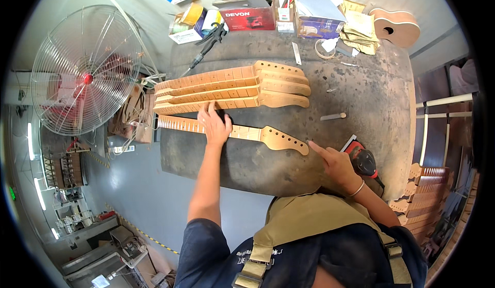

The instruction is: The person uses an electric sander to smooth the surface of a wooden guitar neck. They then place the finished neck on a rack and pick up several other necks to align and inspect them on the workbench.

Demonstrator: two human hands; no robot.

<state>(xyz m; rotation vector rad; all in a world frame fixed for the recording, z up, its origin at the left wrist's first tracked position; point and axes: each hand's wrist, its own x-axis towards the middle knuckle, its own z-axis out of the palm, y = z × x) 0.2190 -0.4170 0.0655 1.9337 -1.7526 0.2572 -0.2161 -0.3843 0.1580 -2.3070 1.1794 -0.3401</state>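
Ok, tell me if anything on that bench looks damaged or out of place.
Nothing looks damaged. The single guitar neck under the left hand lies apart from the stacked necks, slightly slanted. The right hand rests beside a red sander.

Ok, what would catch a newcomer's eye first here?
Probably the stack of pale wooden guitar necks lying across the dark worktable. Just below it, the left hand presses on a single neck, while the right hand points at its headstock. A big cage fan stands left.

Pale wooden guitar neck flat on workbench, headstock pointing right.
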